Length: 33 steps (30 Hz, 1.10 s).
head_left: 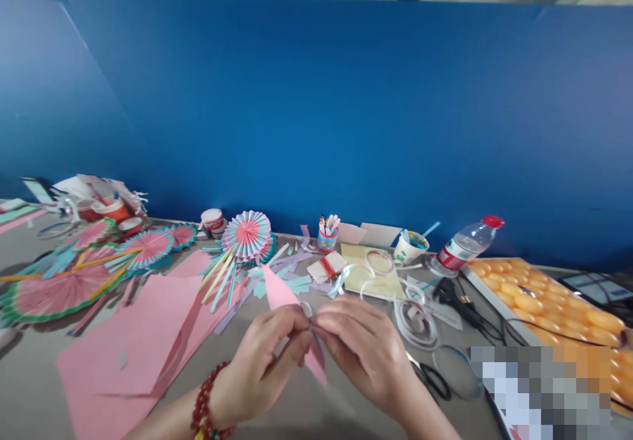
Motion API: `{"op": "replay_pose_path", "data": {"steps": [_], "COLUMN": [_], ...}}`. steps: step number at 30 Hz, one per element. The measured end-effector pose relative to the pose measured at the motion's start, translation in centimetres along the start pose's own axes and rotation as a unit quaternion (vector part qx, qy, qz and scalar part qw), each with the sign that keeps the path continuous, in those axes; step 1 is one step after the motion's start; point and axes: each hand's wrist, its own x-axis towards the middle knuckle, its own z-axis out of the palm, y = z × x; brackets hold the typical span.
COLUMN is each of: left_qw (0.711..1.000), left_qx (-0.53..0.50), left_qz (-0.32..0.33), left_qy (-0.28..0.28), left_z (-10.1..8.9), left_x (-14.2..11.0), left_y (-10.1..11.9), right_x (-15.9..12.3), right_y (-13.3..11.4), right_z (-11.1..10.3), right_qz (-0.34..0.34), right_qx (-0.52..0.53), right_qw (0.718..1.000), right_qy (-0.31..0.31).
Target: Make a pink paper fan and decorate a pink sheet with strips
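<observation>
A narrow piece of pink paper [277,288], pinched in at its middle, is held above the grey table; its ends flare out above and below my fingers. My left hand [264,354], with a red bead bracelet [204,400] at the wrist, is closed on the paper's middle. From the other side, my right hand [363,344] pinches at the same spot, fingertips touching those of the left. A small pale loop [306,309] shows just above the fingertips; what it is made of I cannot tell. The fingers hide the paper's centre.
Large pink sheets [123,334] lie at left, near pleated paper fans [246,237] and paper strips. Further right are scissors [435,380], a roll of clear tubing or ribbon [416,324], a paper cup [410,247], a bottle [462,249] and an orange patterned board [539,295]. A blue partition [316,110] stands behind.
</observation>
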Motion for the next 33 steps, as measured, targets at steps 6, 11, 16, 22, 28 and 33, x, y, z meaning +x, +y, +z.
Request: {"op": "replay_pose_path", "data": {"steps": [6,11,16,22,28,33], "left_qw": [0.999,0.999,0.998,0.998,0.999,1.0], "left_qx": [-0.022,-0.036,-0.047,-0.051,-0.034,-0.026], "left_qz": [-0.028,-0.028,-0.032,-0.031,-0.025,-0.015], "left_qy": [-0.005,-0.002,0.001,-0.002,-0.001,0.001], "left_z": [0.13,0.21,0.24,0.07,0.03,0.11], "left_x": [0.02,0.17,0.16,0.23,0.21,0.24], "left_y": [-0.23,-0.23,-0.24,-0.42,-0.48,-0.57], "right_x": [0.09,-0.2,-0.06,0.14,0.21,0.21], "right_y": [-0.13,0.07,0.07,-0.08,0.02,0.07], "right_z": [0.1,0.04,-0.03,-0.04,-0.02,0.12], "right_qz": [0.001,0.002,0.003,0.0,-0.005,0.002], "right_qx": [0.002,-0.009,-0.003,-0.009,-0.011,-0.001], "right_qw": [1.0,1.0,1.0,1.0,1.0,1.0], "right_qy": [0.016,0.017,0.017,0.017,0.021,0.017]}}
